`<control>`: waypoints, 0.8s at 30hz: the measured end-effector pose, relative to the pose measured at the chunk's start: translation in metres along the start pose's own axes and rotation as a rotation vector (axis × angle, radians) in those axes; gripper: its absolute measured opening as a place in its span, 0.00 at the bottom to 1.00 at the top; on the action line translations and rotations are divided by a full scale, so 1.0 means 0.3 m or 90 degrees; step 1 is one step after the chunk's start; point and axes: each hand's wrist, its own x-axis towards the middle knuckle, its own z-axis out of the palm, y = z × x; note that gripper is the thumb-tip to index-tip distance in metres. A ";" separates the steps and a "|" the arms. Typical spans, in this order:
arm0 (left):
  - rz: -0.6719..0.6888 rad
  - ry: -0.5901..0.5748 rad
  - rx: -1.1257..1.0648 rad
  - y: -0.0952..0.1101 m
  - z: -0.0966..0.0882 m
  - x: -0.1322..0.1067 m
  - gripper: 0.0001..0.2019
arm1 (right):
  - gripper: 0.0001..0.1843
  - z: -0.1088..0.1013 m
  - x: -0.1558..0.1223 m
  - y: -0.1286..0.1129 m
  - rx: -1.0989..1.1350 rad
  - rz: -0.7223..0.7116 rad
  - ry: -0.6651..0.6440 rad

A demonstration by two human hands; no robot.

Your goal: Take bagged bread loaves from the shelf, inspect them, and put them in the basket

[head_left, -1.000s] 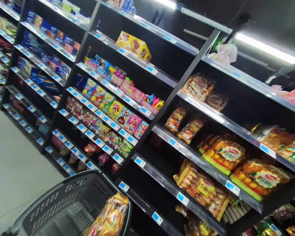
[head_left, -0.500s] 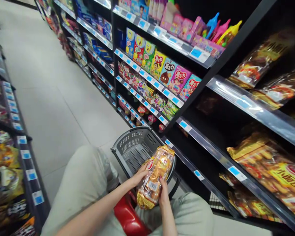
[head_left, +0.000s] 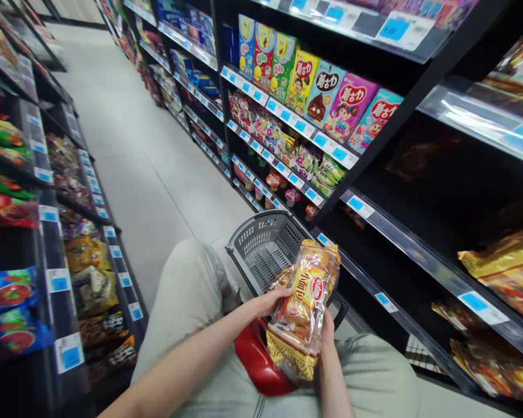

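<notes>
Both hands [head_left: 275, 301] curled, gripping bread pkg [head_left: 303, 302] mkd 小面包; boxes [head_left: 325, 93] fwd mkd 蘑古力

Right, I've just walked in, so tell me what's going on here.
A person with bent knees is in a shop aisle, holding a gold-ended, clear packet in both hands. The left hand grips one side, the right hand the other. The packet is at the near end of a grey basket; whether it touches the basket can't be told. Colourful boxes stand on a shelf beyond.
</notes>
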 end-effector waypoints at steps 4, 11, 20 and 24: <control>-0.025 0.022 -0.015 0.003 0.000 -0.002 0.33 | 0.15 0.015 0.003 -0.004 0.036 0.096 -0.035; 0.082 0.018 0.004 0.033 0.040 -0.019 0.43 | 0.13 0.026 0.012 -0.002 0.055 0.054 -0.051; 0.122 0.025 0.033 0.040 0.057 -0.034 0.45 | 0.12 0.033 0.001 -0.010 0.058 0.053 -0.060; 0.115 0.020 0.029 0.037 0.060 -0.035 0.44 | 0.13 0.029 0.005 -0.012 0.052 0.040 -0.052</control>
